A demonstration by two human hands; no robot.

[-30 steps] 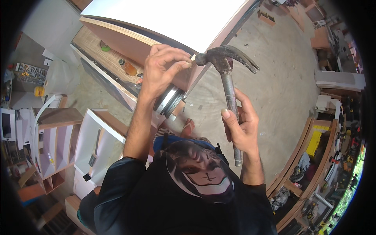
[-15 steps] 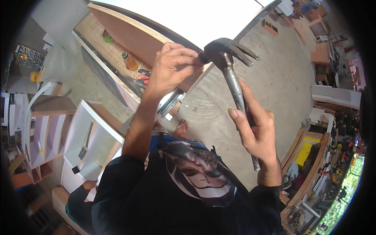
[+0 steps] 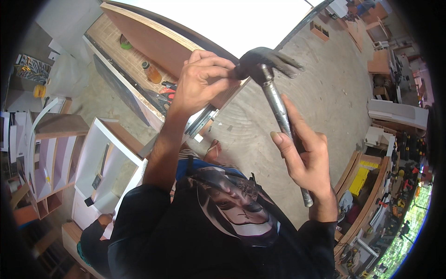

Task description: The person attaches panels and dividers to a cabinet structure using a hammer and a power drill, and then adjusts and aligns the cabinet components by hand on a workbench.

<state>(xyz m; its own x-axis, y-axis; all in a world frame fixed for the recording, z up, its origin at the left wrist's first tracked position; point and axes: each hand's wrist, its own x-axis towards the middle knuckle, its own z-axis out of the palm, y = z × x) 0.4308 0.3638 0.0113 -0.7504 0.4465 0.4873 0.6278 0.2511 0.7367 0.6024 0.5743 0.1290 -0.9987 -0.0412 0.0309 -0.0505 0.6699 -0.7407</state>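
Note:
My right hand (image 3: 310, 160) is wrapped round the metal handle of a claw hammer (image 3: 277, 106), with the thumb along the grip. The hammer's dark striking face lies right by the fingertips of my left hand (image 3: 204, 83). Those fingers are pinched together at the corner of a brown wooden panel (image 3: 144, 44) with a pale layered edge. Whatever sits between them is hidden by the fingers and the hammer head. A glossy white surface (image 3: 223, 23) extends beyond the panel.
Below the panel, a bench shelf (image 3: 104, 35) holds a bottle of amber liquid (image 3: 151, 73) and red-handled tools (image 3: 168, 93). White cabinet frames (image 3: 86, 179) stand at left, where another person's arm (image 3: 95, 235) shows. Tools and a wooden tray (image 3: 371, 195) lie at right.
The hammer head has shifted slightly left and turned, its face now closer to my left fingertips. My left hand keeps its pinch at the panel corner.

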